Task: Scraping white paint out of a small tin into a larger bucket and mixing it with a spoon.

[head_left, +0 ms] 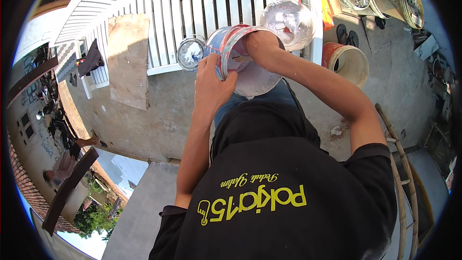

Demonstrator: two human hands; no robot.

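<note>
Left hand (215,82) gripping the rim of a round, paint-smeared bucket (215,43); right hand (262,48) inside, its grip hidden

The bucket tilts before white slats (171,19), near a crusted round pail (191,53); yellow lettering (252,204) crosses the black cloth shirt (288,163)

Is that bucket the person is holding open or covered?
Open: the bucket has no lid on, its inner wall shows, and the right hand reaches inside while the left hand holds it.
</note>
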